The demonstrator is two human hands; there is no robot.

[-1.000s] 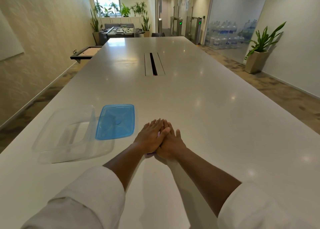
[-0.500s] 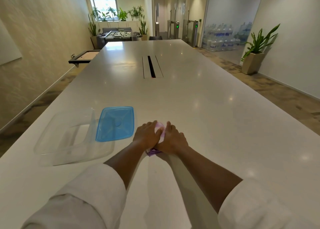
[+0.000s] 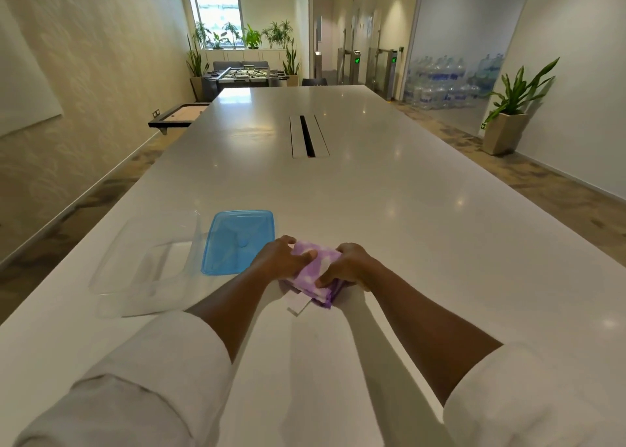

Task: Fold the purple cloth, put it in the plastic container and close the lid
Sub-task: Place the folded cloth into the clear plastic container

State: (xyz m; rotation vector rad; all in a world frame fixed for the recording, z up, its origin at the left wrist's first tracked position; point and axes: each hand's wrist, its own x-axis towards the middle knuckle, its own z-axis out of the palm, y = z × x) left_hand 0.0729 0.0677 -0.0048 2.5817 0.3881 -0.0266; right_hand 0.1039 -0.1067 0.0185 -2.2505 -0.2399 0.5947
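The folded purple cloth (image 3: 315,275) sits between left hand (image 3: 279,260) and right hand (image 3: 350,265), each grip pinching its edge.

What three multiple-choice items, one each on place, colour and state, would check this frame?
1. Where is the lid?
A. On the container
B. On the table, right of the container
C. In a hand

2. What colour is the lid?
A. Red
B. Blue
C. Black

3. What state is the purple cloth in?
A. Folded, held by both hands
B. Spread flat
C. Inside the container

Answers: 1 B, it lies beside the clear container; 2 B, translucent blue; 3 A, left hand and right hand grip a compact bundle.
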